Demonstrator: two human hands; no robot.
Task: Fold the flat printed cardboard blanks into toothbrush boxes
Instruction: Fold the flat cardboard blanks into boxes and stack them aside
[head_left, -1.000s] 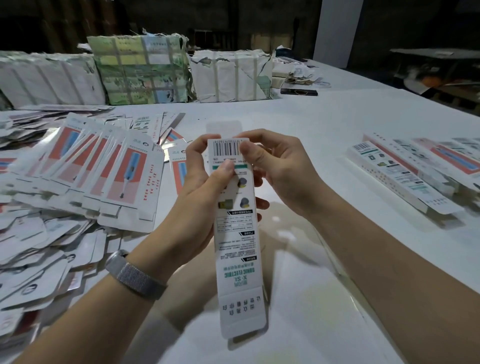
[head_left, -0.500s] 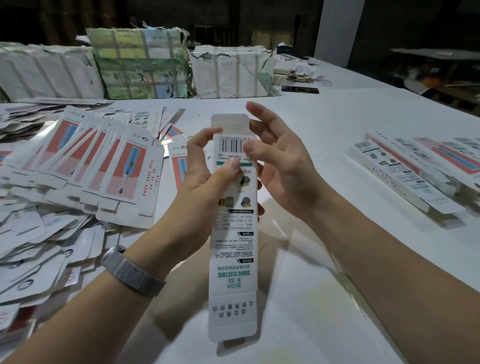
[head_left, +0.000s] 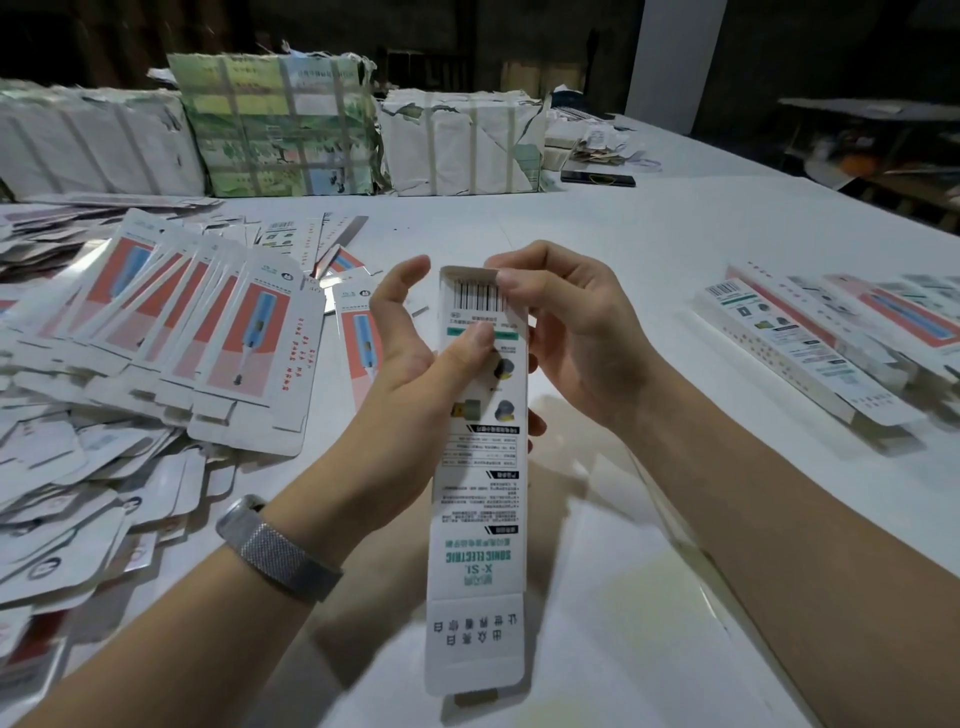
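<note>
The far-end flap of the box (head_left: 480, 415), upright half a second ago, is now folded down under the right hand (head_left: 566, 338), whose grip pinches that end by the barcode. The left hand (head_left: 415, 358) clasps the box just below, thumb on its face, above the bench (head_left: 649, 234). The near flap looks still open.

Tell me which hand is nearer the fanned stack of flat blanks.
Left. The left hand sits just beside the fanned blanks; the right hand is across the held box, farther away.
</note>
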